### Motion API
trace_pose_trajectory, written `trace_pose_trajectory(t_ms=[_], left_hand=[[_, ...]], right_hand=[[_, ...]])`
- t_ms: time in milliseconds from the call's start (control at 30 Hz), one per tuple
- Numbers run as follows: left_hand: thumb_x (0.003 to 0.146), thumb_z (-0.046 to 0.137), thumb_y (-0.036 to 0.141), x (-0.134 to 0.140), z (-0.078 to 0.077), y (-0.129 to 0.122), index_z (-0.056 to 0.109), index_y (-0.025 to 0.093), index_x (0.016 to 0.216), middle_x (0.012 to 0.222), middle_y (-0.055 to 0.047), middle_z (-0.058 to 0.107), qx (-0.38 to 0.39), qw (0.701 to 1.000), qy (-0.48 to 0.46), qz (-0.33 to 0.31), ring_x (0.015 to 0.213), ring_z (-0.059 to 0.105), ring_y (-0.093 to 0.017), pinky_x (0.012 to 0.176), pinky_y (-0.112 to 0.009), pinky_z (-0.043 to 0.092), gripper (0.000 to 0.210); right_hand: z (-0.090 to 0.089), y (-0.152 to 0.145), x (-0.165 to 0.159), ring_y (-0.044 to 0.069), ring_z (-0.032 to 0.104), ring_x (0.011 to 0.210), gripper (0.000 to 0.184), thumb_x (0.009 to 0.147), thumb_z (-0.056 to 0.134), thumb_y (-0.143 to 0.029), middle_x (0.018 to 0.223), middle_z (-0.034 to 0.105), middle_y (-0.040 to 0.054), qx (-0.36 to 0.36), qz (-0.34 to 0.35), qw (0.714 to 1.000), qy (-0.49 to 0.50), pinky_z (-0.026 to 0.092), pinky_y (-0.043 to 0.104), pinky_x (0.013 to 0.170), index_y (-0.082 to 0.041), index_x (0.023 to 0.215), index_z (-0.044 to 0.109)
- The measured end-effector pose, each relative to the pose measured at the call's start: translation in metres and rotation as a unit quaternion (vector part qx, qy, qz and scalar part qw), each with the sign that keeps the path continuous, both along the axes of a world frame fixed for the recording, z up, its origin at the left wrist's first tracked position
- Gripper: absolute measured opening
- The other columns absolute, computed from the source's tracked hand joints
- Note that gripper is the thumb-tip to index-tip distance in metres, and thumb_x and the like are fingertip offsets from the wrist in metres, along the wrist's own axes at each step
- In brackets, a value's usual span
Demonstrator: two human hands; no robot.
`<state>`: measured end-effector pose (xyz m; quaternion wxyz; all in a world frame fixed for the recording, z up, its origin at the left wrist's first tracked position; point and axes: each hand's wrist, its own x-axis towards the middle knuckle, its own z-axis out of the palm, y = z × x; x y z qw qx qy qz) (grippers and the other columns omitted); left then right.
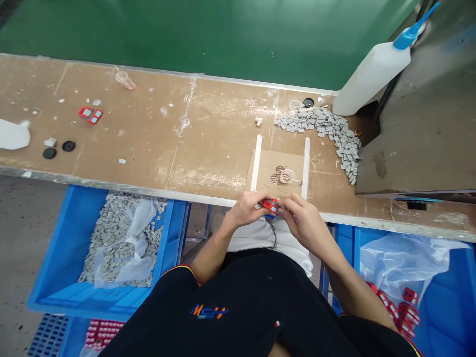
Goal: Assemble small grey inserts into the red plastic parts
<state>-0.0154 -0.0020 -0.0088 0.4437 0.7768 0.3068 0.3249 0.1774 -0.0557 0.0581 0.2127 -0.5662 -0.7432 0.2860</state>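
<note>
A small red toy vehicle part [270, 205] with pale blue window-like patches is held over the table's front edge. My left hand [247, 212] is closed on its left end, thumb and fingers pinched together. At its right end are the pinched fingertips of my right hand [302, 221]; whether a tiny piece is also between them is hidden. Just beyond my hands, a cardboard sheet [266, 163] lies between two white strips. On it stands a small clear cup [286, 176] with a thin stick across it, beside brownish smears.
Small grey tiles [327, 121] are heaped at right, near a white blue-tipped bottle [372, 74] leaning against a metal box [420, 124]. Another red part [90, 115] lies far left. Below the table, a blue bin [52, 258] holds grey tiles; another blue bin [446, 292] holds red parts.
</note>
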Motion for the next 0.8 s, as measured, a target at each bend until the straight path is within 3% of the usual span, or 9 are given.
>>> trace_pose_trajectory(t_ms=[200,267,367,500,600,800], left_hand=[[0.093,0.064,0.027,0.003,-0.004,-0.002,0.069,0.017,0.102,0.095,-0.007,0.077,0.021,0.999,-0.044,0.019,0.086,0.073,-0.016,0.077,-0.026,0.057,0.014],[0.093,0.064,0.028,0.003,-0.006,-0.002,0.067,0.017,0.103,0.100,-0.008,0.077,0.024,0.996,-0.084,0.031,0.089,0.073,-0.016,0.077,-0.026,0.058,0.015],[0.092,0.068,0.030,0.003,-0.003,-0.001,0.066,0.018,0.103,0.110,-0.012,0.075,0.027,0.993,-0.114,0.020,0.101,0.072,-0.019,0.085,-0.032,0.059,0.017],[0.088,0.073,0.036,0.004,0.006,0.002,0.071,0.017,0.103,0.120,-0.014,0.072,0.004,0.994,-0.111,0.003,0.113,0.069,-0.023,0.092,-0.038,0.058,0.024],[0.093,0.065,0.032,0.006,0.009,0.002,0.072,0.016,0.095,0.107,-0.012,0.075,-0.044,0.990,-0.128,0.027,0.100,0.072,-0.019,0.083,-0.032,0.060,0.018],[0.088,0.070,0.032,0.007,0.003,0.002,0.072,0.016,0.084,0.095,-0.009,0.074,-0.083,0.985,-0.148,0.041,0.089,0.072,-0.018,0.079,-0.030,0.060,0.017]], right_hand=[[-0.010,-0.007,0.001,0.020,0.063,0.089,0.019,0.096,0.059,-0.033,0.101,0.061,0.0084,-0.036,-0.045,0.978,0.199,0.056,0.033,0.075,-0.024,0.109,0.069],[-0.018,-0.009,-0.004,0.021,0.066,0.096,0.026,0.094,0.063,-0.040,0.109,0.063,0.0091,-0.067,-0.086,0.955,0.276,0.059,0.035,0.080,-0.025,0.115,0.067],[-0.029,-0.010,-0.012,0.021,0.070,0.094,0.037,0.091,0.066,-0.047,0.107,0.068,0.0082,-0.106,-0.134,0.913,0.370,0.061,0.038,0.084,-0.025,0.120,0.062],[-0.033,-0.009,-0.011,0.021,0.069,0.089,0.038,0.084,0.075,-0.048,0.105,0.066,0.0081,-0.050,-0.178,0.929,0.321,0.062,0.039,0.083,-0.024,0.112,0.066],[-0.030,-0.007,-0.007,0.021,0.067,0.080,0.035,0.084,0.075,-0.048,0.096,0.064,0.0067,-0.017,-0.162,0.952,0.258,0.062,0.039,0.077,-0.024,0.110,0.069],[-0.024,-0.004,-0.009,0.022,0.065,0.080,0.024,0.091,0.068,-0.039,0.090,0.063,0.0063,0.039,-0.118,0.977,0.175,0.059,0.040,0.076,-0.024,0.109,0.069]])
